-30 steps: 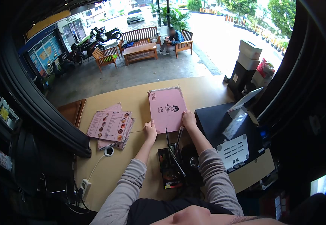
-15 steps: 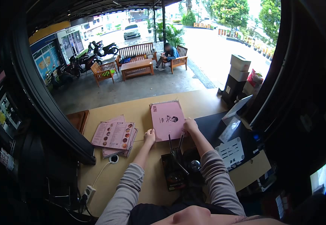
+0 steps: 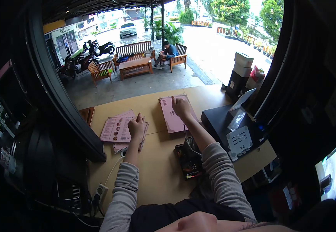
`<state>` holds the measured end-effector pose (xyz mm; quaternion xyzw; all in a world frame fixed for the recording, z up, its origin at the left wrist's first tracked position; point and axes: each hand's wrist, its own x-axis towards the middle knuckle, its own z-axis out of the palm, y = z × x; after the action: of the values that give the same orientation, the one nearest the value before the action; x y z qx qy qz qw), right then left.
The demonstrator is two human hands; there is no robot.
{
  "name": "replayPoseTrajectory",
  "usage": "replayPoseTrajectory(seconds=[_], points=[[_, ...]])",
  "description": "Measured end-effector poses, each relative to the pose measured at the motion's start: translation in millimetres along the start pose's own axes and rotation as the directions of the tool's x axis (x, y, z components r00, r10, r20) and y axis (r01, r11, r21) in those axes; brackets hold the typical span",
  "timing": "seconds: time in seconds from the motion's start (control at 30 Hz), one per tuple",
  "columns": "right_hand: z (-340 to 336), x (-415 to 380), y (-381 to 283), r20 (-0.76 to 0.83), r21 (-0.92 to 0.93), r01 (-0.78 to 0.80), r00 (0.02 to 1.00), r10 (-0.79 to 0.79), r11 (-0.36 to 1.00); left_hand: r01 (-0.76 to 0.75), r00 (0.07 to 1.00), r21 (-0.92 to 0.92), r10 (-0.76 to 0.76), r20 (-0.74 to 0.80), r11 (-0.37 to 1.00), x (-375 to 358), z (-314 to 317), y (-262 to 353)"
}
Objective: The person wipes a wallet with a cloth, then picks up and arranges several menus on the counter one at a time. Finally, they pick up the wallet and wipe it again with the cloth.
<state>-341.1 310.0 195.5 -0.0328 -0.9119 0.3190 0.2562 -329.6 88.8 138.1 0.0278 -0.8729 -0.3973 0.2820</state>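
Note:
A stack of pink menus (image 3: pixel 171 120) lies on the counter, its cover partly hidden by my right hand (image 3: pixel 181 107). That hand is over the stack's upper right part, fingers curled in and thumb raised; no menu is seen in its grasp. My left hand (image 3: pixel 136 127) is over the right side of a second, fanned pile of pink menus (image 3: pixel 114 130) with printed text and food pictures. Its fingers are also curled, with the thumb pointing up. Whether either hand touches the menus below is hard to see.
A black box (image 3: pixel 188 164) and a cable stand nearest me on the wooden counter (image 3: pixel 156 170). To the right are a dark case (image 3: pixel 216 118), a white perforated stand (image 3: pixel 239 143) and stacked boxes (image 3: pixel 242 73). A power strip (image 3: pixel 100 190) lies front left. Beyond, a person (image 3: pixel 167 54) sits on a chair.
Both hands have let go of the menu stack's near sides. My left hand has moved left and up over the other pile; my right hand has moved up over the stack. The view has shifted.

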Motion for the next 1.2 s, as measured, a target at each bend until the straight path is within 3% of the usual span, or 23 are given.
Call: replayPoseTrajectory(seconds=[0.07, 0.1, 0.13, 0.2, 0.23, 0.37, 0.43, 0.53, 0.6, 0.67, 0.7, 0.83, 1.1, 1.2], points=[[18, -8, -20, 0.011, 0.023, 0.153, 0.988, -0.153, 0.988, 0.046, 0.999, -0.043, -0.045, 0.016, 0.998, 0, -28, 0], [36, -8, -20, 0.081, 0.056, 0.172, 0.981, -0.176, 0.984, 0.075, 0.997, 0.101, -0.078, 0.018, 0.992, 9, -17, -34], [50, -9, -22, 0.089, 0.064, 0.181, 0.979, -0.186, 0.981, 0.085, 0.996, 0.107, -0.086, 0.008, 0.991, 13, -17, -53], [76, -14, -29, 0.293, 0.162, 0.278, 0.903, -0.315, 0.947, 0.035, 0.999, 0.089, -0.034, -0.011, 0.995, 17, -29, -78], [80, -23, -39, 0.336, 0.234, 0.242, 0.889, -0.312, 0.942, 0.039, 0.989, 0.163, -0.062, 0.136, 0.986, 18, -42, -86], [143, -37, -34, 0.523, 0.301, 0.173, 0.792, -0.314, 0.938, -0.069, 0.997, 0.267, 0.071, 0.001, 0.961, 9, -53, -129], [172, -45, -28, 0.527, 0.283, 0.168, 0.795, -0.3, 0.944, -0.006, 0.999, 0.342, -0.006, 0.034, 0.94, 5, -58, -146], [199, -53, -24, 0.534, 0.227, 0.204, 0.792, -0.297, 0.952, -0.01, 1.0, 0.393, 0.008, 0.008, 0.919, -2, -57, -173], [208, -58, -20, 0.53, 0.12, 0.155, 0.825, -0.196, 0.981, 0.014, 0.999, 0.389, -0.026, 0.026, 0.921, -8, -55, -185], [217, -56, -17, 0.545, 0.124, 0.187, 0.808, -0.224, 0.975, 0.063, 0.998, 0.445, -0.07, 0.001, 0.893, -14, -51, -193], [218, -58, -18, 0.517, 0.09, 0.18, 0.832, -0.2, 0.98, 0.11, 0.987, 0.425, -0.148, 0.058, 0.899, -16, -57, -184], [228, -56, -18, 0.467, -0.009, 0.186, 0.87, -0.16, 0.983, 0.065, 0.986, 0.328, -0.112, 0.125, 0.942, -23, -50, -186], [250, -36, -13, 0.421, -0.119, 0.187, 0.899, -0.121, 0.975, -0.046, 0.996, 0.389, 0.012, 0.09, 0.92, -33, -40, -191], [251, -30, -21, 0.42, -0.156, 0.209, 0.899, -0.127, 0.965, 0.023, 0.992, 0.392, -0.07, 0.107, 0.92, -35, -36, -198]])
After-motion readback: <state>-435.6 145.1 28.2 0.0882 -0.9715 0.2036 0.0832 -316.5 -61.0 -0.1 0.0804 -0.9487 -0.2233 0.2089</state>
